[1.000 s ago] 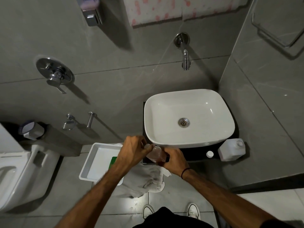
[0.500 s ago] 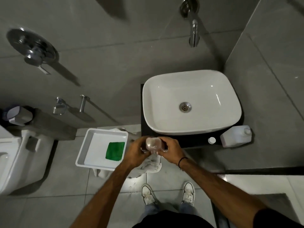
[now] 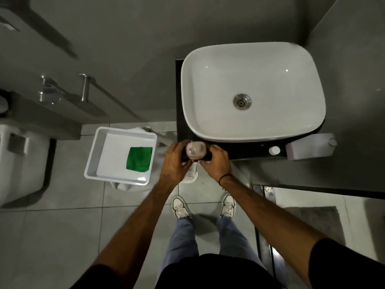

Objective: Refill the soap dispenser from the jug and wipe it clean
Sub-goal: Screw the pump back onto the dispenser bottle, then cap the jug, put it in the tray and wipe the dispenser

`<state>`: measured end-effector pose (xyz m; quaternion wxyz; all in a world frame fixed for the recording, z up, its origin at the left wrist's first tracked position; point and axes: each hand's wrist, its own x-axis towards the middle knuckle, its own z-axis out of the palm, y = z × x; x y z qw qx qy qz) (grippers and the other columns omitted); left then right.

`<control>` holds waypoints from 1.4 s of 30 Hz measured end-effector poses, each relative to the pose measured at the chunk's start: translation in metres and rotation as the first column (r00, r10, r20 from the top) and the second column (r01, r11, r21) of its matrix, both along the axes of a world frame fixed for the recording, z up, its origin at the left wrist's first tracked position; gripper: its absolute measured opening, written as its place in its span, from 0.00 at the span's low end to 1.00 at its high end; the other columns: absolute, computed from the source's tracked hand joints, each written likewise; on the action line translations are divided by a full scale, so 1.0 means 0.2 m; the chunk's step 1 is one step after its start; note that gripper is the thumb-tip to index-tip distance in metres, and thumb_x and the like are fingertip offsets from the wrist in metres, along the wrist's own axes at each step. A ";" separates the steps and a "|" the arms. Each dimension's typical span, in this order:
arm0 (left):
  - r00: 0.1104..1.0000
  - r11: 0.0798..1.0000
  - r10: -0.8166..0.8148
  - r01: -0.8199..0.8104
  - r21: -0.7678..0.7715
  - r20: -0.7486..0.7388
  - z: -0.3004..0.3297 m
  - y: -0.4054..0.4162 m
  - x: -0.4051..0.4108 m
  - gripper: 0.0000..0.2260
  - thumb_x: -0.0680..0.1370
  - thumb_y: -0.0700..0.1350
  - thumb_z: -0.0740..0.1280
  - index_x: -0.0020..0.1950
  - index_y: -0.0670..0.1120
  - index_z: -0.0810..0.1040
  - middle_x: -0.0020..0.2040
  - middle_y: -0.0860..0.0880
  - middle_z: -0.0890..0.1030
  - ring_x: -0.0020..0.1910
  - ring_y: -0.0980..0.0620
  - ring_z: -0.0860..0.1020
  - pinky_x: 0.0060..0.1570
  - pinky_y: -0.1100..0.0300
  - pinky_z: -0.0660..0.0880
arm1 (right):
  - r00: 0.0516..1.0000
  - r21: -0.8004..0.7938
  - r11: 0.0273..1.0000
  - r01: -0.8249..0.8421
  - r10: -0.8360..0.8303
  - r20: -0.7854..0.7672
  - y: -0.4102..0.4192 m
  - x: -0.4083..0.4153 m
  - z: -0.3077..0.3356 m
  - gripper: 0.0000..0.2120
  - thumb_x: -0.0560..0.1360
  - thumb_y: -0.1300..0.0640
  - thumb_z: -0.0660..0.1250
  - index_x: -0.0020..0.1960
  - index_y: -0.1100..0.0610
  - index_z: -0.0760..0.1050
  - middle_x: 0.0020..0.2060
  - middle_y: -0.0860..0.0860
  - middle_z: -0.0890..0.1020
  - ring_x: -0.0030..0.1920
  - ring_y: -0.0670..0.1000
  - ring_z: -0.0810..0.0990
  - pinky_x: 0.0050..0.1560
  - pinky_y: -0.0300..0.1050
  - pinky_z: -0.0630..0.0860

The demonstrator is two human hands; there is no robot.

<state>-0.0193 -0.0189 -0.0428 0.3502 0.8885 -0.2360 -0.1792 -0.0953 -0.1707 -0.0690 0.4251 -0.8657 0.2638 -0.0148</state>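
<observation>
A clear soap dispenser bottle [image 3: 195, 150] with pinkish contents is held upright in front of the sink, seen from above. My left hand [image 3: 174, 163] grips its left side and my right hand [image 3: 215, 163] grips its right side. A white cloth [image 3: 190, 174] hangs below the bottle between my hands; which hand holds it I cannot tell. The white jug [image 3: 310, 146] lies on the dark counter to the right, with its white cap [image 3: 274, 150] beside it.
A white basin [image 3: 252, 90] sits on the dark counter [image 3: 245, 152]. A white tray [image 3: 120, 155] holding a green cloth [image 3: 139, 159] stands on the floor to the left, over a grey rag. A toilet [image 3: 20, 159] is at far left.
The view has tilted further down, so the tap and wall dispenser have left the frame. The bottle has turned from tilted to upright between my hands, with both hands still on it.
</observation>
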 end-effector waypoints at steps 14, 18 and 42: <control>0.943 0.963 -0.107 0.177 0.204 -0.316 -0.08 -0.44 -0.52 0.11 0.78 0.41 0.72 0.60 0.43 0.81 0.62 0.44 0.78 0.49 0.46 0.83 0.51 0.59 0.79 | 0.886 -0.039 0.923 0.383 -0.379 -0.268 -0.64 -0.93 0.02 0.20 0.67 0.57 0.79 0.58 0.59 0.80 0.51 0.55 0.84 0.49 0.55 0.83 0.53 0.42 0.78; 0.943 0.950 -0.298 0.308 0.046 -0.145 -0.04 -0.83 -0.61 0.15 0.78 0.37 0.69 0.65 0.41 0.79 0.64 0.42 0.77 0.58 0.43 0.81 0.60 0.53 0.78 | 0.782 -0.035 0.796 0.604 -0.600 -0.168 -0.88 -1.07 0.07 0.31 0.65 0.53 0.82 0.64 0.59 0.76 0.54 0.57 0.83 0.54 0.57 0.82 0.57 0.47 0.78; 0.947 0.911 -0.201 0.274 -0.307 0.249 0.41 -1.17 -0.66 0.11 0.73 0.44 0.77 0.55 0.46 0.84 0.50 0.51 0.84 0.46 0.55 0.82 0.49 0.64 0.79 | 0.952 0.079 0.955 0.287 -0.293 0.085 -1.10 -0.92 0.27 0.39 0.59 0.55 0.83 0.68 0.48 0.74 0.57 0.51 0.84 0.58 0.54 0.82 0.57 0.55 0.82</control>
